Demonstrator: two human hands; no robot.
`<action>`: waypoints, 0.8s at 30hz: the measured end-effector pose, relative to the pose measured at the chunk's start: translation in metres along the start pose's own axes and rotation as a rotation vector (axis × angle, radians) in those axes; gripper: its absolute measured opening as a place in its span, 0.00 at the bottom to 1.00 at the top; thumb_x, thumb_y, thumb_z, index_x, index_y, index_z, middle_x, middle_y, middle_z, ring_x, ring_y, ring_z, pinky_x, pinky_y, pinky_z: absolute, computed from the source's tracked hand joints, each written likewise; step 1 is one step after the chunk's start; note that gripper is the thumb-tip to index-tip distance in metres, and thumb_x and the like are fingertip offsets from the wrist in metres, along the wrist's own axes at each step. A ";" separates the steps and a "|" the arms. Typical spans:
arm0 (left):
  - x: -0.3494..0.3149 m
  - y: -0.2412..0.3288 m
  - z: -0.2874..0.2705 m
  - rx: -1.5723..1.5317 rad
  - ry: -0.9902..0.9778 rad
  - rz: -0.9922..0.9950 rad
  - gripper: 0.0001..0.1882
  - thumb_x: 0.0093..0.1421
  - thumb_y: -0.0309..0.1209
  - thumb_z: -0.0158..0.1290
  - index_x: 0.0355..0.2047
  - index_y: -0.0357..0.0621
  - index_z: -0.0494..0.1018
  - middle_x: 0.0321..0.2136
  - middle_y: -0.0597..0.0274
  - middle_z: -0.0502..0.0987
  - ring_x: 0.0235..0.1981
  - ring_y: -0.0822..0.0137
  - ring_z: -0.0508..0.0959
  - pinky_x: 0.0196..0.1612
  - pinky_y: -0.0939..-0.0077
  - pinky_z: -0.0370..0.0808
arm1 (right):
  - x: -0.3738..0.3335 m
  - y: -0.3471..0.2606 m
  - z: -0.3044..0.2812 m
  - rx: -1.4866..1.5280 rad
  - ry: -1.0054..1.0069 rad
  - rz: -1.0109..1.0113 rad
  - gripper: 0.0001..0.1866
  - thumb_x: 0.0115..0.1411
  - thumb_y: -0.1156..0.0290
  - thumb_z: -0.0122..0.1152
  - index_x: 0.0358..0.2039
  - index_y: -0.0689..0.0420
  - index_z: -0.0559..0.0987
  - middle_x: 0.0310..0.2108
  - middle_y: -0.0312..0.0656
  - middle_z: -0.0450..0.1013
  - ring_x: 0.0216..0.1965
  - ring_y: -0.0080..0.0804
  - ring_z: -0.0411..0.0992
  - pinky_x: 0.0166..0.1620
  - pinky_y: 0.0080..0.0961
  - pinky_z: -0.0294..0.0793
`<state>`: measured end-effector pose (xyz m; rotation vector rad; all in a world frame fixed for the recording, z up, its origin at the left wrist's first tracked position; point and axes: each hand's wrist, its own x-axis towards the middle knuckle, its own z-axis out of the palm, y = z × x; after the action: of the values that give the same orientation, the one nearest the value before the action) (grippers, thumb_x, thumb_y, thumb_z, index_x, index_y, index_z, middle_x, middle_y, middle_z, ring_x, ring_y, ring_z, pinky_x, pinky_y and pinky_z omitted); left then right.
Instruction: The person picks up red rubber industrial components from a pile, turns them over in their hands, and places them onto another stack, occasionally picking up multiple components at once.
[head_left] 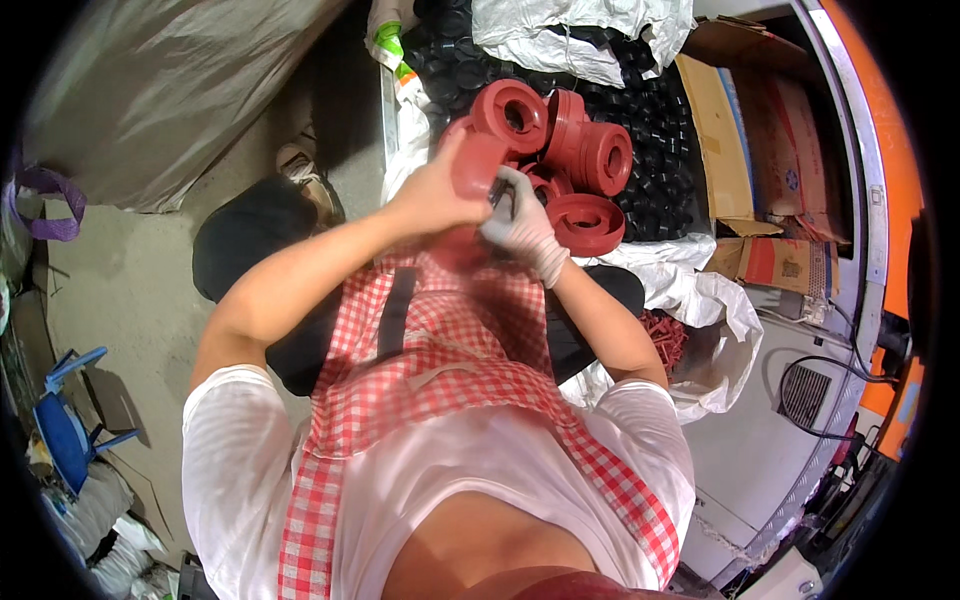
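Observation:
My left hand (440, 185), bare, is wrapped around a red round plastic part (480, 163) held in front of my apron. Pressed close to its right side is my right hand (525, 225) in a whitish glove, fingers closed. Something small and dark shows between the gloved fingers, too little of it to name. Just beyond my hands lie several more red ring-shaped parts with open centres, among them an upright one (510, 115), one on its side (606, 160) and a flat flanged one (587, 224).
The red parts rest on a heap of small black plastic pieces (660, 140). A white sack (735, 320) with thin red strips (665, 340) stands by my right knee. Cardboard boxes (780, 150) and a grey cabinet (750, 420) are at right. A blue stool (70, 425) is at left.

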<state>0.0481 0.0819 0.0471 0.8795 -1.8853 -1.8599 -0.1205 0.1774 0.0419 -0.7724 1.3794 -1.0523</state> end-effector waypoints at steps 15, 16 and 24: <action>-0.001 0.002 0.001 -0.053 0.062 0.044 0.61 0.41 0.37 0.68 0.67 0.32 0.40 0.54 0.45 0.69 0.53 0.61 0.72 0.56 0.74 0.66 | -0.003 0.005 0.004 -0.182 -0.071 -0.232 0.35 0.47 0.76 0.66 0.56 0.55 0.63 0.50 0.42 0.67 0.52 0.39 0.69 0.51 0.35 0.71; 0.003 0.001 -0.002 -0.201 0.016 0.018 0.61 0.40 0.36 0.68 0.67 0.32 0.40 0.54 0.46 0.68 0.52 0.62 0.72 0.56 0.75 0.66 | -0.004 0.010 0.001 -0.209 -0.056 -0.230 0.34 0.48 0.75 0.66 0.56 0.55 0.63 0.50 0.43 0.67 0.51 0.39 0.69 0.51 0.34 0.72; -0.003 -0.009 0.007 0.050 0.113 0.107 0.61 0.40 0.37 0.68 0.67 0.32 0.41 0.56 0.44 0.67 0.54 0.61 0.71 0.57 0.74 0.65 | 0.004 0.006 -0.008 0.197 -0.016 0.311 0.32 0.57 0.57 0.63 0.58 0.55 0.62 0.45 0.42 0.69 0.39 0.31 0.72 0.36 0.26 0.75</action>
<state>0.0476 0.0895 0.0377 0.8633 -1.8788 -1.6726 -0.1279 0.1777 0.0339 -0.4045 1.3096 -0.9166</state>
